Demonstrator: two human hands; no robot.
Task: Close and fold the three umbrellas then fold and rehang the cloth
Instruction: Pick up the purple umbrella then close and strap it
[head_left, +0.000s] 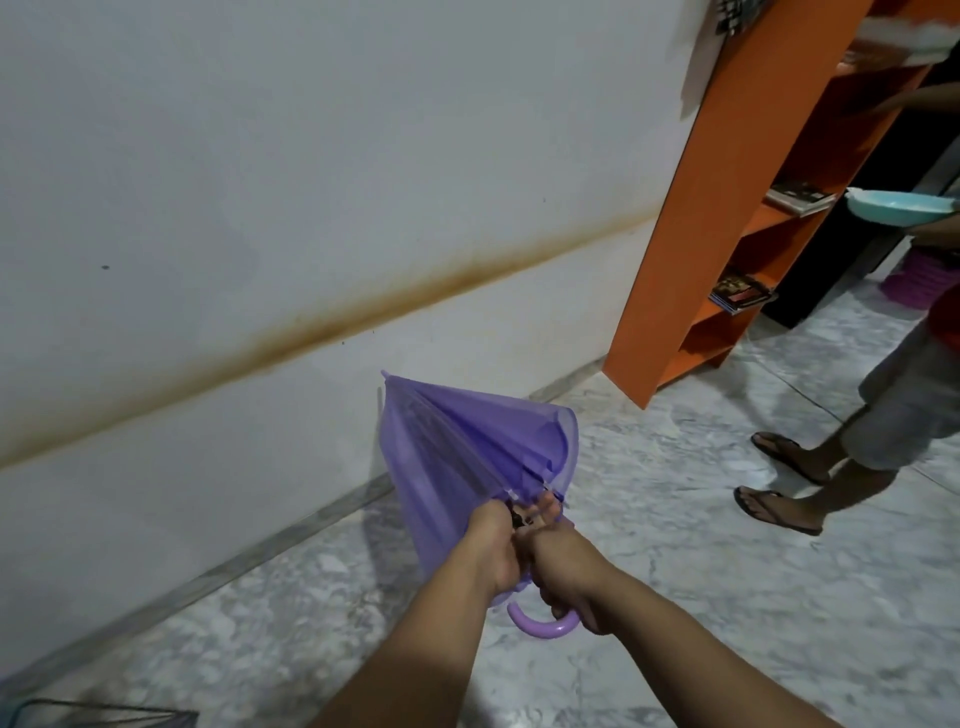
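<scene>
A purple umbrella (457, 447) points up and away from me toward the white wall, its canopy half collapsed with the ribs drawn in. My left hand (491, 551) grips the gathered lower edge of the canopy around the shaft. My right hand (563, 571) grips the shaft just above the curved lilac handle (540, 626), which hooks out below my fingers. Both hands sit close together, nearly touching. Part of another dark umbrella (98, 714) shows at the bottom left corner. No cloth is in view.
An orange bookshelf (727, 208) with books stands at the right against the wall. Another person in sandals (779, 488) stands on the marble floor at the right, holding a light blue plate (898, 208). A pink stool (919, 280) sits behind them.
</scene>
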